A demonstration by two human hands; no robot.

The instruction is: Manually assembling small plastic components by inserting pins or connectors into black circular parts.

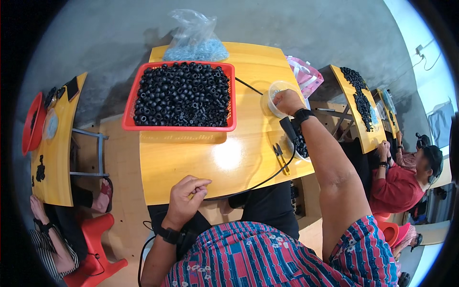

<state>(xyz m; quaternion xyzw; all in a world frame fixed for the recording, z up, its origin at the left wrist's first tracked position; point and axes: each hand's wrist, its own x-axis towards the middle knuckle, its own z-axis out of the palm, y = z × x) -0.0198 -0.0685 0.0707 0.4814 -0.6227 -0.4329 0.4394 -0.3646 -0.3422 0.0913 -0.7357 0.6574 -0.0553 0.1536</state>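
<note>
My right hand (288, 102) reaches down into a clear round plastic tub (270, 106) at the table's far right. Its fingers are curled together, and the tub's contents and anything they hold are mostly hidden. My left hand (186, 197) is near the table's front edge, thumb and fingers pinched together; whatever they hold, if anything, is too small to make out. Beyond it stands a red plastic basket (179, 127) heaped with small black rounded parts (181, 95) with holes. Beneath my right forearm, a second tub holds black parts (301, 146), partly covered by the arm.
Yellow-handled snips (280, 159) lie on the yellow table (191, 162) beside the second tub. A black cable (267, 181) crosses the front. A clear bag of bluish pieces (196, 48) stands behind the basket. People sit at other tables left and right; a red stool (95, 244) stands at left.
</note>
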